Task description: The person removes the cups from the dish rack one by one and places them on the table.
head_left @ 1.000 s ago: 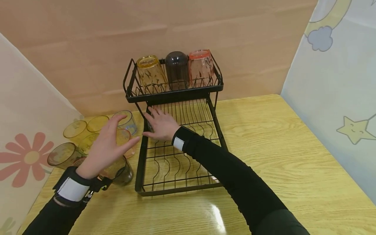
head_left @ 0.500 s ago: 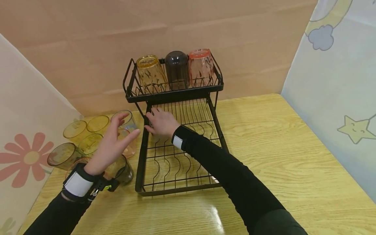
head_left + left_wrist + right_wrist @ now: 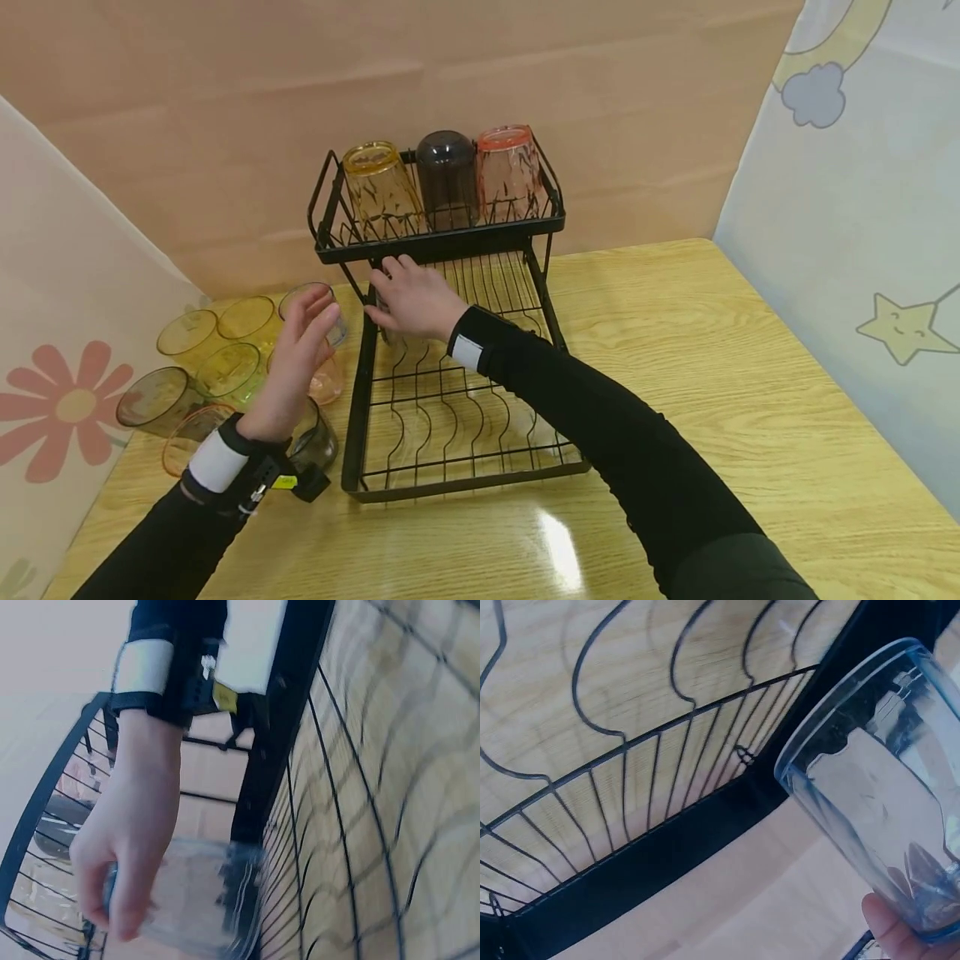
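My right hand point(image 3: 420, 304) grips a clear, faintly blue drinking glass point(image 3: 877, 787) near its base, with the rim pointing down. It is at the back left of a black dish rack's lower tier point(image 3: 465, 483), just under the upper tier point(image 3: 450, 244). In the head view the hand hides most of the glass; the left wrist view shows the same glass point(image 3: 206, 896) below the fingers. Whether its rim touches the wires cannot be told. My left hand point(image 3: 288, 375) hovers over glasses left of the rack, fingers loosely bent, holding nothing.
On the upper tier stand an amber glass point(image 3: 384, 192), a dark glass point(image 3: 447, 179) and a pink glass point(image 3: 508, 173), all upside down. Several upright glasses crowd the table left of the rack, including a green-rimmed one point(image 3: 228, 375) and a smoky one point(image 3: 157, 400).
My right hand has bent its spread fingers more and risen slightly at the rack's back left. My left hand has shifted a little right, its thumb and fingers closer together.
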Demonstrator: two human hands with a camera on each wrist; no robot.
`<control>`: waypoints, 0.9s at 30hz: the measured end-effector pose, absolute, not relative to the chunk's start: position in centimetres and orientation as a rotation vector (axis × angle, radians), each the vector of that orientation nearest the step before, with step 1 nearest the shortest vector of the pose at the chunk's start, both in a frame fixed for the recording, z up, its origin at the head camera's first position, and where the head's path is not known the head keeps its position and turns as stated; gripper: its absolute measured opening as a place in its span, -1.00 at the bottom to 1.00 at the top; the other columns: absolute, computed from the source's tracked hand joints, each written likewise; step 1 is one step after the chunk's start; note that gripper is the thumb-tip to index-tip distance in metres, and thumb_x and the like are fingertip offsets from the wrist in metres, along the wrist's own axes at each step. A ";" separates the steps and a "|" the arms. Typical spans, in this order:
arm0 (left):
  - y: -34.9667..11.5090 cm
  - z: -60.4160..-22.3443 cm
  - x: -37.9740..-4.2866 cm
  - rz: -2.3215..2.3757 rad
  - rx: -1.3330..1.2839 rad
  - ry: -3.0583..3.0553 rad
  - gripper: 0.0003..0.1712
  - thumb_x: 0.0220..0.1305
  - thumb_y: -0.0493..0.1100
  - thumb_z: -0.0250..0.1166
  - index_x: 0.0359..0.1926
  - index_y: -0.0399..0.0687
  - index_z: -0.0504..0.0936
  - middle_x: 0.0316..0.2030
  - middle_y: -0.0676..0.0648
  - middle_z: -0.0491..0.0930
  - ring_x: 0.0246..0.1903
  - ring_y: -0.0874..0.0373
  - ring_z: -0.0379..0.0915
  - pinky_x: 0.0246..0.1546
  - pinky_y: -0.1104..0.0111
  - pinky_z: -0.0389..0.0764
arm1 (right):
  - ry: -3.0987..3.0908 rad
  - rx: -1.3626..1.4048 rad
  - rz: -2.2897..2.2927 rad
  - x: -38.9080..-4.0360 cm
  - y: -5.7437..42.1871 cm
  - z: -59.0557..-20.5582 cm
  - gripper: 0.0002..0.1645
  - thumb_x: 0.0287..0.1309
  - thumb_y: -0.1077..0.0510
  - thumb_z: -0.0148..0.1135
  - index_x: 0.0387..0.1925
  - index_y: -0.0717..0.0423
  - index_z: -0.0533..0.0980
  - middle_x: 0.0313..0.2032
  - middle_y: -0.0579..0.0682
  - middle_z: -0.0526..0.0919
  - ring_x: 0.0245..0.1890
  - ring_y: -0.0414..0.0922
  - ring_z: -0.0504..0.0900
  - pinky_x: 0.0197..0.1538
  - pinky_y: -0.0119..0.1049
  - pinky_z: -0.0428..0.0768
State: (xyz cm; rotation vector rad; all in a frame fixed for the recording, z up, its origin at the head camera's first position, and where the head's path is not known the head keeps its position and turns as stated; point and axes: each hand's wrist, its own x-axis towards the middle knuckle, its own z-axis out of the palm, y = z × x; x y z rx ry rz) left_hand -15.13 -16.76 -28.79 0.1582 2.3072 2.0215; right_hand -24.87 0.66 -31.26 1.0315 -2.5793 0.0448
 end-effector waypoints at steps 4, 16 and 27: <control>-16.5 -29.1 -14.6 2.194 0.015 2.111 -0.15 0.44 0.22 -0.06 0.50 -0.06 -0.18 0.48 -0.13 -0.18 0.44 -0.04 -0.22 0.36 -0.07 -0.14 | -2.643 1.037 0.191 -23.8 1.1 -30.8 -0.48 0.42 -0.23 -0.08 0.12 0.03 0.46 -0.02 0.01 0.47 -0.12 -0.10 0.46 -0.37 -0.34 0.54; -15.2 -29.9 -12.8 2.561 -0.198 1.634 -0.32 0.43 0.32 -0.11 0.39 0.17 -0.03 0.36 -0.03 0.15 0.29 0.08 0.10 0.26 0.09 0.08 | -2.453 1.015 1.101 -19.4 0.3 -30.8 -0.64 0.38 -0.01 0.08 0.03 0.14 0.44 -0.12 0.00 0.44 -0.24 -0.16 0.43 -0.33 -0.40 0.45; -14.6 -29.6 -10.4 2.732 -0.216 1.193 -0.50 0.43 0.31 -0.06 -0.04 0.14 0.62 -0.05 0.04 0.62 0.00 0.11 0.52 -0.01 0.20 0.49 | -2.123 1.133 1.103 -17.0 -0.9 -29.9 -0.64 0.29 0.10 0.16 0.03 0.21 0.40 -0.05 0.07 0.43 -0.12 -0.09 0.43 -0.20 -0.46 0.41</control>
